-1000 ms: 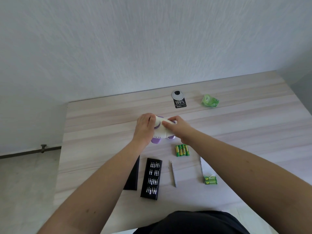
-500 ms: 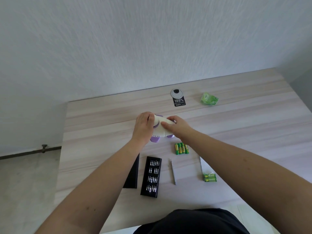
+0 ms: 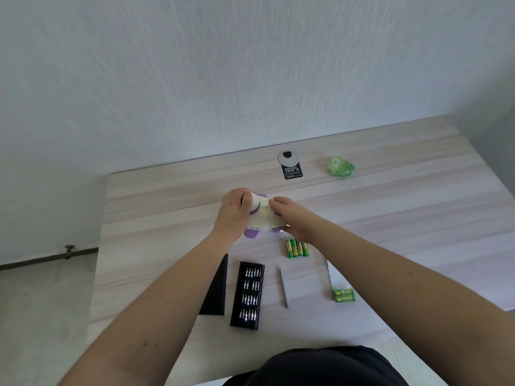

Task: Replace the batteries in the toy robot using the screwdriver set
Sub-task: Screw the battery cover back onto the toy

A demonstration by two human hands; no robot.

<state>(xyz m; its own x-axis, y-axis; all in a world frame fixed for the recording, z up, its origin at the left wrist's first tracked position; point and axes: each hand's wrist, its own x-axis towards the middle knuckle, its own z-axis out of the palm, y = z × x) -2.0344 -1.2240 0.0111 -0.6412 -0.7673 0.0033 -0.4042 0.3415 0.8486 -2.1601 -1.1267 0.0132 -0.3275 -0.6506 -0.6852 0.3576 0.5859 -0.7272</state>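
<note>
Two hands hold the toy point(image 3: 260, 215) in the middle of the table point(image 3: 390, 207); the left hand point(image 3: 233, 211) wraps its fingers around the toy's left side; the right hand point(image 3: 289, 215) lies on the toy's right side with fingers bent and fingertips pressed on its white body; the toy is white with purple parts. Four green batteries point(image 3: 297, 248) lie in a row just near the right wrist; the bit tray point(image 3: 247, 295) lies nearer the body, with its black lid point(image 3: 216, 291) just beside it; a thin screwdriver point(image 3: 284, 286) lies right of the tray; a green pack point(image 3: 344, 295) lies further right; a crumpled green wrapper point(image 3: 340, 166) and a black tag point(image 3: 292, 172) lie far back, near the wall.
</note>
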